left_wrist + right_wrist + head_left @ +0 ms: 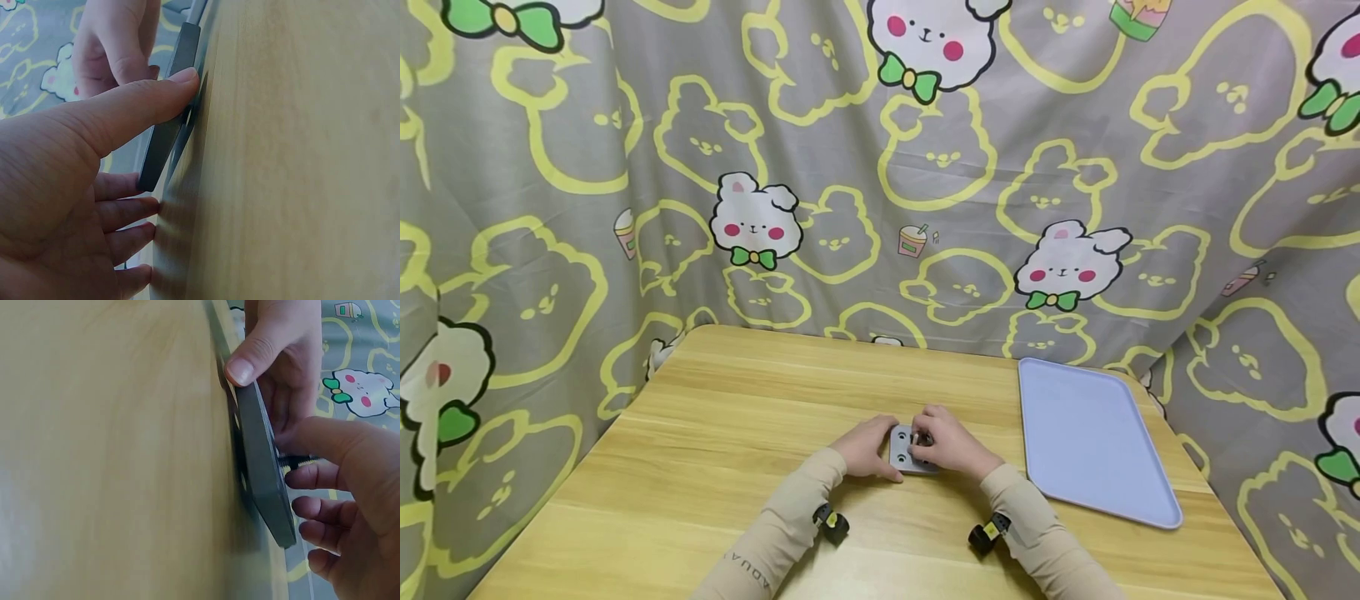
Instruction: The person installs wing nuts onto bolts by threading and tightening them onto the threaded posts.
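A small grey plate with round holes (904, 447) is held just over the table, its shadow beneath it. My left hand (862, 448) grips it from the left, thumb on the near edge and fingers at the far side. Over the plate's right half, my right hand (953, 447) pinches a black threaded screw (295, 461) between thumb and index finger. This screw stands against the plate's upper face in the right wrist view. My right hand's other fingers curl loosely beside the plate. Part of the plate's right half is hidden under that hand.
A pale blue tray (1093, 442) lies on the wooden table (760, 375) to the right. Patterned curtains (850, 167) hang behind the table and at both sides. Each wrist wears a small black camera.
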Action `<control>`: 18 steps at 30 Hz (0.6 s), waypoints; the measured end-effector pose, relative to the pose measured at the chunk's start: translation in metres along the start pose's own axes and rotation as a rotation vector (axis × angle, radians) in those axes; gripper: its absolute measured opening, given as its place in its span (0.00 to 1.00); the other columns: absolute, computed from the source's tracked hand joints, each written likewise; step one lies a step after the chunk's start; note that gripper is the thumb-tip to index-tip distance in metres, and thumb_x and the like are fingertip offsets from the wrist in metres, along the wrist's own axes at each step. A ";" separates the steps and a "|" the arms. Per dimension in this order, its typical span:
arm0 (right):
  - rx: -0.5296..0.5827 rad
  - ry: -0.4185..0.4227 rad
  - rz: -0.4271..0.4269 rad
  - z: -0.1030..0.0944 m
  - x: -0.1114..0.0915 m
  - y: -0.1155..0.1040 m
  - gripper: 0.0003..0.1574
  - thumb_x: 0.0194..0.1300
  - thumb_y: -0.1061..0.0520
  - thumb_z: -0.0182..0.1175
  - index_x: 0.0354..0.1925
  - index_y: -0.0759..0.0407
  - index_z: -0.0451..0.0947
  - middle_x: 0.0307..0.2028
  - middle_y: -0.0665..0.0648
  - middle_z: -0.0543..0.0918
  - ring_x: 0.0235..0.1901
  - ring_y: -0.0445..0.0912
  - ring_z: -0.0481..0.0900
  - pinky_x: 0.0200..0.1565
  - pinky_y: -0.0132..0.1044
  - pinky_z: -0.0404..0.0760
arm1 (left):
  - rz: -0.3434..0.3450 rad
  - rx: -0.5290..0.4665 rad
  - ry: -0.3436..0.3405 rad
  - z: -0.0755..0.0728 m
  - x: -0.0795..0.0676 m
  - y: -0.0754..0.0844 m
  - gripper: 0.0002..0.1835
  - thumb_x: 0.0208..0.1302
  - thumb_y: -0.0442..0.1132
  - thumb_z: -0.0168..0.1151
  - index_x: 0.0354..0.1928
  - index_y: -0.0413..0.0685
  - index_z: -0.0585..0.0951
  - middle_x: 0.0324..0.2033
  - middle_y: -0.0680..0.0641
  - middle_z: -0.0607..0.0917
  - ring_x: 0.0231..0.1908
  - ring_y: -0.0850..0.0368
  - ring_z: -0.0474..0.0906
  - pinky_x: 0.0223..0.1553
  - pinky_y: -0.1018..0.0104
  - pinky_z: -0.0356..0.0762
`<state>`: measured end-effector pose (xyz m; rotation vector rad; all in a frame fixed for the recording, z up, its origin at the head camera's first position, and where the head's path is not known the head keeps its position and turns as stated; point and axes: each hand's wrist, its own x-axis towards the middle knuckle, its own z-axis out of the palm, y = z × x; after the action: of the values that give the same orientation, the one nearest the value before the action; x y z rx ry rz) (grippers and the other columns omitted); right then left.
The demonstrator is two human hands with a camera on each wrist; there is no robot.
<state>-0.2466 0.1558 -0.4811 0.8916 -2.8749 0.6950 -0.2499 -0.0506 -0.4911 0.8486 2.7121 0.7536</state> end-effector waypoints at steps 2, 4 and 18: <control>0.035 -0.010 -0.009 -0.003 -0.002 0.002 0.13 0.56 0.51 0.69 0.32 0.51 0.74 0.33 0.48 0.71 0.38 0.43 0.65 0.38 0.32 0.66 | 0.001 -0.001 0.000 0.000 -0.001 0.001 0.50 0.45 0.57 0.77 0.67 0.43 0.66 0.64 0.44 0.74 0.64 0.48 0.71 0.69 0.55 0.68; 0.078 -0.021 -0.023 -0.007 -0.003 0.004 0.15 0.55 0.50 0.70 0.35 0.52 0.75 0.34 0.49 0.74 0.39 0.44 0.68 0.40 0.34 0.69 | 0.002 -0.004 0.002 -0.001 -0.002 0.001 0.50 0.44 0.57 0.77 0.67 0.43 0.66 0.64 0.44 0.74 0.63 0.48 0.71 0.68 0.54 0.68; 0.155 -0.064 -0.039 -0.014 -0.003 0.018 0.16 0.56 0.60 0.64 0.44 0.51 0.77 0.41 0.49 0.78 0.47 0.45 0.72 0.51 0.42 0.74 | 0.008 -0.018 0.011 -0.004 -0.003 0.003 0.48 0.43 0.55 0.78 0.65 0.43 0.68 0.60 0.45 0.76 0.60 0.49 0.73 0.67 0.55 0.70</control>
<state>-0.2548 0.1763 -0.4767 1.0032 -2.8812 0.9125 -0.2475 -0.0514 -0.4862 0.8547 2.7084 0.7854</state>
